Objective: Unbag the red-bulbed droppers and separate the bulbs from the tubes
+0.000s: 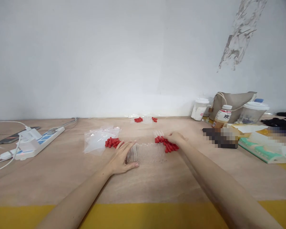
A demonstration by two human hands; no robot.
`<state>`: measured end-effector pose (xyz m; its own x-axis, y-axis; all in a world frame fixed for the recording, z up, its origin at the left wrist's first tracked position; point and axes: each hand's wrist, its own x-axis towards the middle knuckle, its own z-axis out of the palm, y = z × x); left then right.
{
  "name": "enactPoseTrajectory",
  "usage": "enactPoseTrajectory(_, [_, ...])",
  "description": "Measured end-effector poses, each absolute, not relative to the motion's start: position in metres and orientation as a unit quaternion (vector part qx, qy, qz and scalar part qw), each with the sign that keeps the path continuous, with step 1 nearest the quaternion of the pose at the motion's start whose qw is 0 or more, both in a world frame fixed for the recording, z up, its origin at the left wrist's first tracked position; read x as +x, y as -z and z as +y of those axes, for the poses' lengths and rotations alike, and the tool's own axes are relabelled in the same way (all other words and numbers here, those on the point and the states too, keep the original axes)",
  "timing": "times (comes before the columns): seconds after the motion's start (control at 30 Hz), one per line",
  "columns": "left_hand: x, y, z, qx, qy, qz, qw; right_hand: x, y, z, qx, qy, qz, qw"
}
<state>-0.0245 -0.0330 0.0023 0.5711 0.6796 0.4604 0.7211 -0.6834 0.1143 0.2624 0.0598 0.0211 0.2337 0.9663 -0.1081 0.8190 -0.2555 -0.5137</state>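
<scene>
A row of thin clear tubes (147,153) lies side by side on the wooden table in front of me. My left hand (122,159) rests over the row's left end, thumb and fingers spread. Behind its fingers is a cluster of red rubber bulbs (111,142). At the right end of the row, my right hand (175,137) has its fingertips pinched at a heap of red rubber bulbs (170,147); its fingers partly hide the bulb there. More clear tubes (158,133) extend behind this heap.
Clear plastic bags (96,140) lie left of centre; another bag with red bulbs (138,119) is by the wall. A power strip (40,143) with cables stands left. On the right are a paper cup (200,109), a bottle (222,116), a grey bag (235,103) and a tissue pack (264,148).
</scene>
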Motion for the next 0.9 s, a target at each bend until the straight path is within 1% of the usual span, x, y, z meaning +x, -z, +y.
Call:
enactPoseTrajectory(0.1, [-0.026, -0.003, -0.034, -0.884, 0.243, -0.397, 0.047, 0.26, -0.022, 0.067, -0.774, -0.241, -0.564, 0.155])
enactPoseTrajectory(0.23, [-0.024, -0.002, -0.034, -0.886, 0.238, -0.394, 0.049, 0.258, -0.023, 0.071, -0.78, -0.218, -0.567, 0.149])
enactPoseTrajectory(0.37, [-0.021, -0.003, -0.036, -0.889, 0.236, -0.39, 0.051, 0.256, -0.028, 0.069, -0.78, -0.219, -0.569, 0.139])
enactPoseTrajectory(0.6, [-0.02, -0.001, -0.035, -0.876, 0.257, -0.399, 0.083, 0.259, -0.039, 0.037, -0.744, -0.17, -0.603, 0.231])
enactPoseTrajectory(0.73, [-0.01, 0.004, -0.035, -0.862, 0.293, -0.4, 0.104, 0.252, -0.023, -0.003, -0.607, -0.094, -0.711, 0.342])
enactPoseTrajectory(0.83, [0.0, 0.006, -0.036, -0.854, 0.319, -0.386, 0.141, 0.242, -0.005, -0.028, -0.482, 0.031, -0.79, 0.378])
enactPoseTrajectory(0.9, [0.005, 0.006, -0.038, -0.857, 0.316, -0.372, 0.166, 0.235, 0.005, -0.038, -0.423, 0.091, -0.813, 0.39])
